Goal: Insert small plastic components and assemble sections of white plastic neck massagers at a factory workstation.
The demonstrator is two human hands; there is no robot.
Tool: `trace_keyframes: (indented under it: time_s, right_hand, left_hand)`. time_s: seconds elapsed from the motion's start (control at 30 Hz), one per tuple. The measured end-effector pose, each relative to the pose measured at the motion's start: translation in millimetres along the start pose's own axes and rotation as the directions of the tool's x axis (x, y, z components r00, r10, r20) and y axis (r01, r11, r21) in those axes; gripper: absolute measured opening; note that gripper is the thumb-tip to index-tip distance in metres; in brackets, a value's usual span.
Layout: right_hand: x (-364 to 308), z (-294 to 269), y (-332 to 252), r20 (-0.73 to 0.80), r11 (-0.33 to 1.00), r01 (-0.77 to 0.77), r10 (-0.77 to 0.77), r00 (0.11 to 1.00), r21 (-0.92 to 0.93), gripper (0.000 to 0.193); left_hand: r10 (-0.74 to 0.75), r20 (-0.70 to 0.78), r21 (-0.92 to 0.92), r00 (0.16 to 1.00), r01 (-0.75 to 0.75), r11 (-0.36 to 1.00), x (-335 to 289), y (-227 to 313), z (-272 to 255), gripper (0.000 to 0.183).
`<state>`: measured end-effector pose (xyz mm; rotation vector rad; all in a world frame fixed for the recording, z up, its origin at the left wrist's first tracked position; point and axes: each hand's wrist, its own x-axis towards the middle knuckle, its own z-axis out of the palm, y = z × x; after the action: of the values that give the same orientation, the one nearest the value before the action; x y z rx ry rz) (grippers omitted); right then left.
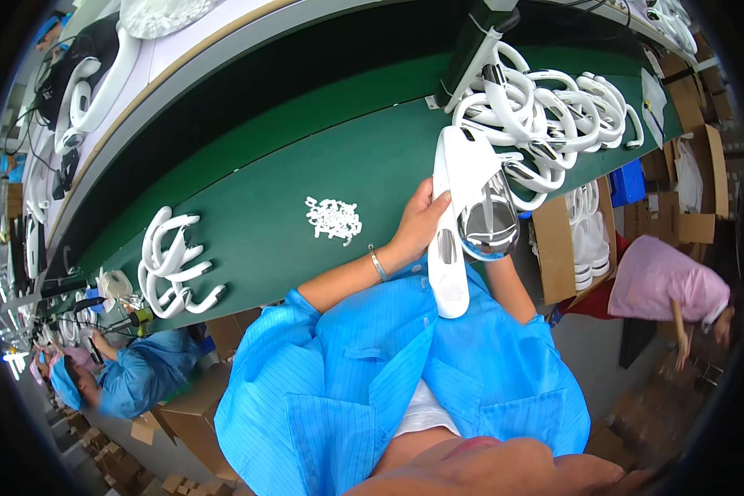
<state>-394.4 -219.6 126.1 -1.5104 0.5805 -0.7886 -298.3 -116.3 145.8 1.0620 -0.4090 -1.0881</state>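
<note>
Left hand (422, 220) grip closed round the white device (450, 289), raised in front of the blue jacket (322, 364). Right forearm (510, 289) runs behind it; right grip hidden, can't tell. Support both sides, fingers off the glossy disc (489, 225). Worktop (264, 190) beyond: small white pieces (333, 220), then piled white rings (546, 116); avoid knocking.

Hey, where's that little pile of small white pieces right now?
In the head view, the pile of small white pieces lies on the green table, left of the left hand and right of the curved white parts.
</note>
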Motion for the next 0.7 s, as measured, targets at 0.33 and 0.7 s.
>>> trace_keyframes:
  time_s: [0.33,0.7]
  right_hand:
    - [46,-104,32,0.357,0.957,-0.195,0.262,0.896,-0.214,0.047]
    - [21,-130,87,-0.003,0.954,-0.291,0.292,0.956,0.069,0.049]
  left_hand:
    - [-0.141,-0.165,-0.044,0.976,0.136,0.99,50,-47,81,0.023]
    - [-0.235,-0.075,-0.064,0.969,0.23,0.971,81,-60,102,0.022]
